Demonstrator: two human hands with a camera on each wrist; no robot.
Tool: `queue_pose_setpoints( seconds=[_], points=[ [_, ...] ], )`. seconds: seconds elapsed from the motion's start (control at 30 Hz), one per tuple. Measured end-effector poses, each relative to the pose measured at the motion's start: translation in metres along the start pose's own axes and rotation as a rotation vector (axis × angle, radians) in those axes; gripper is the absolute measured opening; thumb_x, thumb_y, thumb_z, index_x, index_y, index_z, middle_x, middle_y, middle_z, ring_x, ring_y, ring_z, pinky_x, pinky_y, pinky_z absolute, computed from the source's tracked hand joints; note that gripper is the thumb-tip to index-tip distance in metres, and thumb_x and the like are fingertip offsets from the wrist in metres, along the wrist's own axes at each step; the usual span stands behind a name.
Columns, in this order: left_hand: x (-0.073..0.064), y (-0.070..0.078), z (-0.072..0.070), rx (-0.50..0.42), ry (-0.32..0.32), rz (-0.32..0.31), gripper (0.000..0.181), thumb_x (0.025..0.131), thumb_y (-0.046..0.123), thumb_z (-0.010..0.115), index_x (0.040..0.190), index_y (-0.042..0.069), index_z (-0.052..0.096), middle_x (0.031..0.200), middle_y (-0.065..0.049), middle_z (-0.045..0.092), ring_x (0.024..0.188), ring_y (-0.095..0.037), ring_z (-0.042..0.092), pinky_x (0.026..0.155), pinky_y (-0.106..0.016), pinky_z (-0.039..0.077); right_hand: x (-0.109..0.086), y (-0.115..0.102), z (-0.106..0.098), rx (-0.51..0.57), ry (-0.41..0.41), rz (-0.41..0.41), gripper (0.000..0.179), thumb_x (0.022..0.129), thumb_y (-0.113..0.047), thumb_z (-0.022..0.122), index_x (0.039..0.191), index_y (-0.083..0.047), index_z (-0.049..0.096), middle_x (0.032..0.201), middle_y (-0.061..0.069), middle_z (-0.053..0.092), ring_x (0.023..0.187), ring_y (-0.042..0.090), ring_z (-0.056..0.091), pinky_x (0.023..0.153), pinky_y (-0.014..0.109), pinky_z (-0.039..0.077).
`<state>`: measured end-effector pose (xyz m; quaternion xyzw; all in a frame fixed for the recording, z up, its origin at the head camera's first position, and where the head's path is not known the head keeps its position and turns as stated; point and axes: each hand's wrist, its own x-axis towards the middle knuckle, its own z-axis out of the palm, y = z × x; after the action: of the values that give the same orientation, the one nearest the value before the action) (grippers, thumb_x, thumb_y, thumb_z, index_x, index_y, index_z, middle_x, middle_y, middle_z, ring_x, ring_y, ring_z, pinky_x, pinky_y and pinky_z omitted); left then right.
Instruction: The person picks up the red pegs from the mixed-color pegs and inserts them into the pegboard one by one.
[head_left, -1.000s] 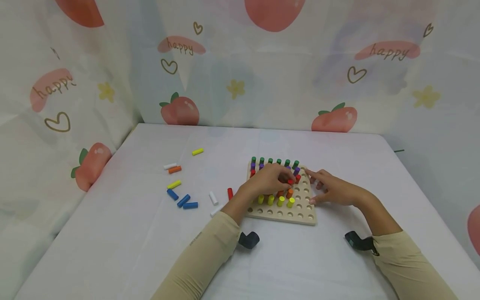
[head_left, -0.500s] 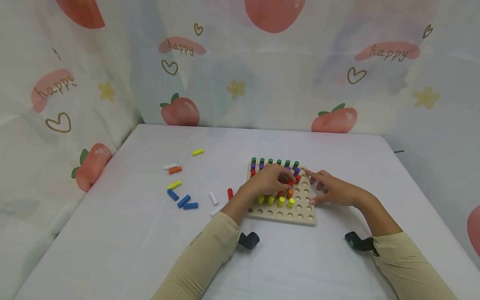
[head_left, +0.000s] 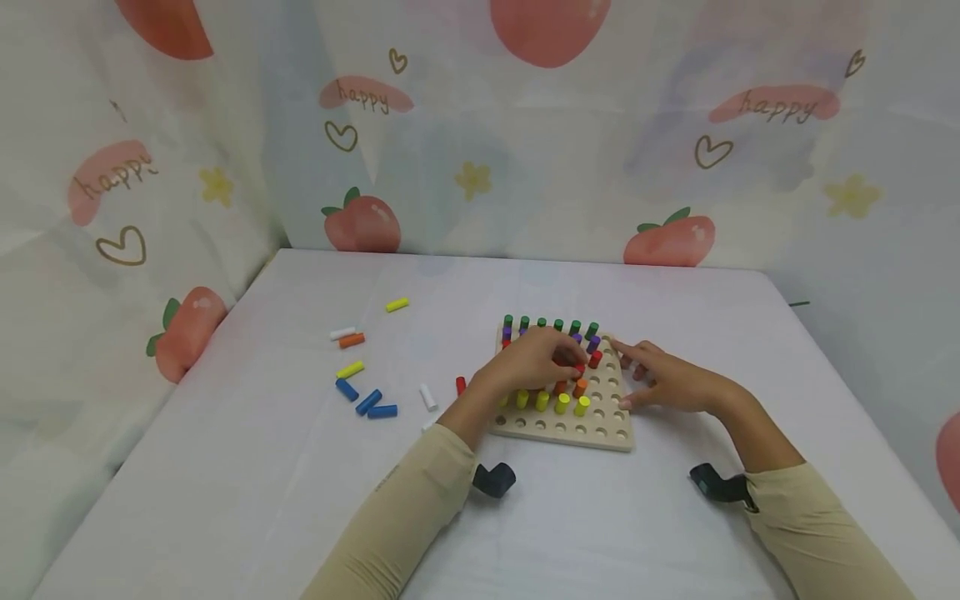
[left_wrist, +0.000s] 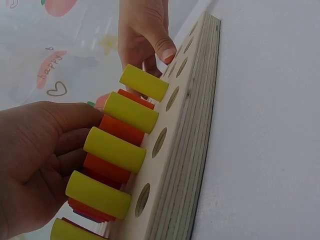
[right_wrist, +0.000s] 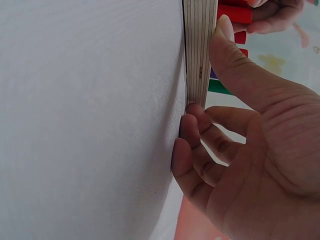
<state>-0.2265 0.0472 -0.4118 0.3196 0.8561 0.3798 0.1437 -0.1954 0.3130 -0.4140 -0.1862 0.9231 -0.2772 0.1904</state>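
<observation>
A square wooden pegboard (head_left: 558, 435) lies on the table, with rows of upright green, purple, red, orange and yellow pegs. Over its middle, my left hand (head_left: 534, 360) pinches a red peg (head_left: 580, 370) between thumb and fingers; the peg's lower end is hard to make out. Beside the board's right edge is my right hand (head_left: 671, 379), its thumb and fingertips touching that edge. The right wrist view shows the thumb (right_wrist: 226, 32) against the board's side and the other fingers loosely bent near the corner. Yellow pegs (left_wrist: 114, 150) partly hide the left fingers in the left wrist view.
Left of the board lie loose pegs: blue ones (head_left: 368, 402), yellow ones (head_left: 349, 369), an orange one (head_left: 352, 340), white ones (head_left: 428, 397) and a red one (head_left: 461, 385). Another yellow peg (head_left: 397, 305) lies farther back. A printed cloth (head_left: 480, 125) hangs behind the table (head_left: 300, 517).
The left hand and the red peg in it have shifted very slightly down and to the left, and the left forearm moved a little left. The right hand and the board look unchanged.
</observation>
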Motion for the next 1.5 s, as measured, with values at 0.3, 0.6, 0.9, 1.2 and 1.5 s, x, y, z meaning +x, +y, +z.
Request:
queue_pose_setpoints(
  seconds=[0.3, 0.6, 0.9, 1.2, 1.5],
  points=[
    [-0.007, -0.004, -0.010, 0.017, -0.001, 0.043, 0.015, 0.099, 0.014, 0.072, 0.113, 0.013, 0.076, 0.100, 0.010, 0.070, 0.088, -0.010, 0.061, 0.077, -0.020, 0.052, 0.000, -0.002, -0.001, -0.009, 0.003, 0.006, 0.103, 0.088, -0.040, 0.083, 0.163, -0.003, 0.023, 0.128, 0.012, 0.047, 0.111, 0.028, 0.048, 0.088, 0.041, 0.050],
    [-0.022, -0.013, -0.025, 0.064, 0.022, 0.030, 0.020, 0.100, 0.014, 0.071, 0.120, 0.011, 0.075, 0.106, 0.007, 0.071, 0.098, -0.007, 0.063, 0.088, -0.021, 0.052, -0.002, -0.004, -0.002, -0.027, 0.003, -0.001, 0.101, 0.089, -0.036, 0.083, 0.162, -0.001, 0.023, 0.129, 0.013, 0.047, 0.110, 0.028, 0.048, 0.091, 0.042, 0.053],
    [-0.034, -0.025, -0.035, 0.037, 0.029, 0.065, 0.019, 0.100, 0.010, 0.071, 0.118, 0.008, 0.075, 0.104, 0.005, 0.072, 0.096, -0.007, 0.065, 0.088, -0.021, 0.052, -0.001, -0.003, -0.001, -0.010, -0.001, 0.004, 0.102, 0.088, -0.037, 0.083, 0.163, -0.003, 0.023, 0.130, 0.013, 0.046, 0.111, 0.029, 0.048, 0.092, 0.042, 0.052],
    [-0.050, -0.037, -0.041, 0.078, 0.059, 0.088, 0.019, 0.100, 0.012, 0.071, 0.118, 0.011, 0.076, 0.105, 0.006, 0.072, 0.096, -0.011, 0.063, 0.087, -0.024, 0.053, -0.001, -0.005, 0.000, -0.007, -0.003, 0.024, 0.102, 0.088, -0.038, 0.083, 0.163, -0.003, 0.023, 0.129, 0.013, 0.046, 0.111, 0.029, 0.047, 0.091, 0.042, 0.052],
    [-0.062, -0.055, -0.052, 0.047, 0.098, 0.084, 0.020, 0.098, 0.013, 0.074, 0.119, 0.011, 0.075, 0.112, 0.004, 0.073, 0.106, -0.010, 0.066, 0.095, -0.028, 0.053, -0.003, -0.005, -0.001, 0.002, -0.002, 0.025, 0.102, 0.089, -0.037, 0.083, 0.163, -0.003, 0.022, 0.129, 0.013, 0.046, 0.111, 0.029, 0.047, 0.091, 0.041, 0.053]
  ],
)
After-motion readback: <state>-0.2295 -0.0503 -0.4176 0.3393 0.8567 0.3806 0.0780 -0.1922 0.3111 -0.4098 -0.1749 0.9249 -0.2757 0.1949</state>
